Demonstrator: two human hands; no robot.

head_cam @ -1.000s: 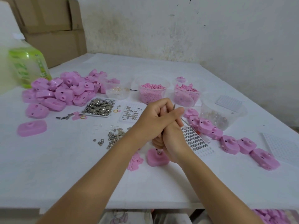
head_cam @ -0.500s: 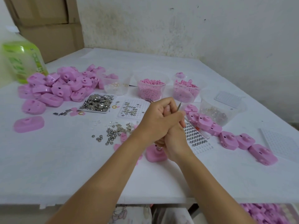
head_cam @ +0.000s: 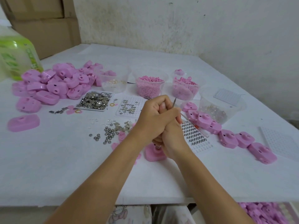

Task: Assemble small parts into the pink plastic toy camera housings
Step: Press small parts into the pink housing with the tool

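Note:
A pink camera housing (head_cam: pixel 153 155) lies on the white table just below my clasped hands. My right hand (head_cam: pixel 174 143) grips a thin metal tool (head_cam: pixel 174 101) whose upper end sticks up above the fingers; its lower end is hidden. My left hand (head_cam: pixel 153 118) is wrapped over the right hand, fingers curled round it. Steel balls (head_cam: pixel 108 134) and small metal pieces lie loose to the left. A white tray of ring parts (head_cam: pixel 193 135) sits right of the hands.
A heap of pink housings (head_cam: pixel 53 84) fills the far left, a row of them (head_cam: pixel 229 137) runs to the right. Clear cups of pink parts (head_cam: pixel 149 87) stand behind. A tray of metal bits (head_cam: pixel 95 101), a green bottle (head_cam: pixel 16 59) and cardboard boxes are at the left.
Both hands stay clasped over the housing in the same grip. The view has shifted slightly; the objects on the table have not moved.

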